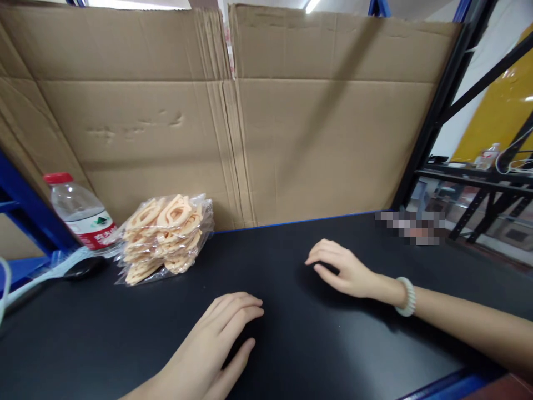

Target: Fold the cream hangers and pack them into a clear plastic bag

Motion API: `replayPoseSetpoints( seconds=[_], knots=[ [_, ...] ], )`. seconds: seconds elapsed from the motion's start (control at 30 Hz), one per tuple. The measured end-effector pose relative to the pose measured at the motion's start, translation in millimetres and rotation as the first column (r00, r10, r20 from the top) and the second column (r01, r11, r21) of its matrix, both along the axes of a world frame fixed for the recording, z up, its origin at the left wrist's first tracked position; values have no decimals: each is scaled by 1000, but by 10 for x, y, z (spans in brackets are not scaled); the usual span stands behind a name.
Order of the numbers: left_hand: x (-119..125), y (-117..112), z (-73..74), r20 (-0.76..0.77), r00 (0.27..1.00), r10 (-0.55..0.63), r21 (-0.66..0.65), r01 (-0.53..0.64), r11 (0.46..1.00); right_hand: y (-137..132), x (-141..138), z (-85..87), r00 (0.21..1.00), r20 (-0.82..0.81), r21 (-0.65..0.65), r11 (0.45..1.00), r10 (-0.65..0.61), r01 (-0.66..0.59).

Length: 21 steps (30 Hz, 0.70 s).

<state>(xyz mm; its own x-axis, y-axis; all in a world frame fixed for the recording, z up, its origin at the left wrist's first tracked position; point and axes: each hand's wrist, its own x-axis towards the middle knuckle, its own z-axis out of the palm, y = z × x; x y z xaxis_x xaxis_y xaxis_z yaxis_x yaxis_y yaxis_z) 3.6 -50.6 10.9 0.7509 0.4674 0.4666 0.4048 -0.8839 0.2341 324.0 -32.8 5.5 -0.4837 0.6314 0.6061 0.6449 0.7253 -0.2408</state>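
Observation:
My left hand point(220, 339) is over the black tabletop point(283, 355) at the near middle, fingers stretched out and thumb apart, holding nothing. Farther right, my right hand point(341, 269) hovers just above or rests on the same surface; its fingers bend slightly, the thumb stands off from them, and nothing is between them. A pale beaded bracelet point(406, 297) circles the right wrist. Beyond my left hand lies a clear plastic bag point(166, 239) packed with stacked, cream-coloured, ring-like pieces whose kind I cannot make out. Neither hand touches it.
A red-capped water bottle point(83, 211) stands at the left, beside a light-blue handled object point(62, 269) and a small black item point(85, 268). Cardboard panels point(333, 139) wall off the back. At the right rises a black metal post point(433, 111), with a shelf point(478, 173) beyond.

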Motion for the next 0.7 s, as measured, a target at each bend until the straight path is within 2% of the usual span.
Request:
replayPoseSetpoints(
  seconds=[0.13,0.3,0.4,0.5,0.6,0.7],
  knots=[
    [-21,47,46,57,998,35,44,-38,998,50,-590,79,973,-125,-40,979,194,-200],
    [-106,205,79,115,989,92,66,-100,993,228,-1039,50,946,-189,-82,955,265,-284],
    [-162,288,89,104,988,114,48,-120,992,299,-1146,3,939,-197,-76,951,282,-301],
    [-211,323,130,108,986,124,87,-133,987,315,-1136,-26,931,-251,-94,950,266,-296],
    [-273,342,225,144,983,111,222,-141,965,318,-1080,-43,928,-295,-125,954,227,-273],
    [-375,395,363,178,979,99,420,-167,892,345,-1072,-46,927,-327,-170,954,183,-248]
  ],
)
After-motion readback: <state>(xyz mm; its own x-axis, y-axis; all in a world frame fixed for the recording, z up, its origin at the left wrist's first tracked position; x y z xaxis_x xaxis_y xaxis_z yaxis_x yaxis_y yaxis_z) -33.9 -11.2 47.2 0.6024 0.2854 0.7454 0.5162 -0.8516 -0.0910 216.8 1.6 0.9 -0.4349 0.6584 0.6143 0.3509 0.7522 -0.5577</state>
